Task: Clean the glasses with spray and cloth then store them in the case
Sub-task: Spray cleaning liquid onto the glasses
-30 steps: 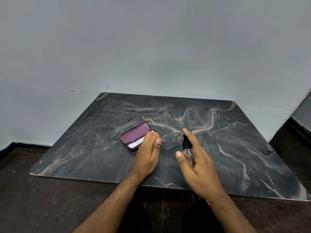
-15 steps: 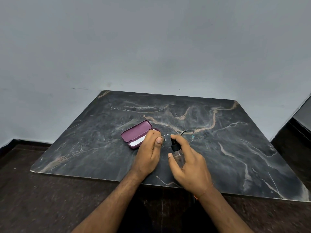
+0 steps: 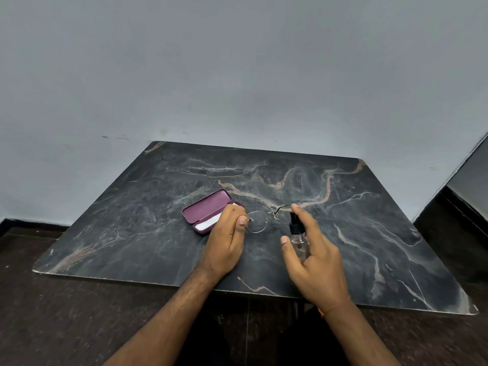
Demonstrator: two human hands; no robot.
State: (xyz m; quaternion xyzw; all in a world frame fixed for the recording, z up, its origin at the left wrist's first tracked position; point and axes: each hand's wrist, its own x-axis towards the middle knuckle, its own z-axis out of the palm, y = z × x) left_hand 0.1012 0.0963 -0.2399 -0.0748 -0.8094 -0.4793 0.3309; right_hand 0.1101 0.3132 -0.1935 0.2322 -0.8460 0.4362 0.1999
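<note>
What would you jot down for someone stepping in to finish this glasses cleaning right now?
Left hand: pinching the glasses at their left end, holding them over the dark marble table.
Right hand: gripping the clear spray bottle, index finger on its black nozzle, aimed toward the lenses.
Case: maroon, open, lying on the table just left of the left hand, with the white cloth inside it.
Done: case opened, glasses and spray picked up.
Left: spray the lenses, set the bottle down, take the cloth, wipe, then put the glasses in the case and close it.
</note>
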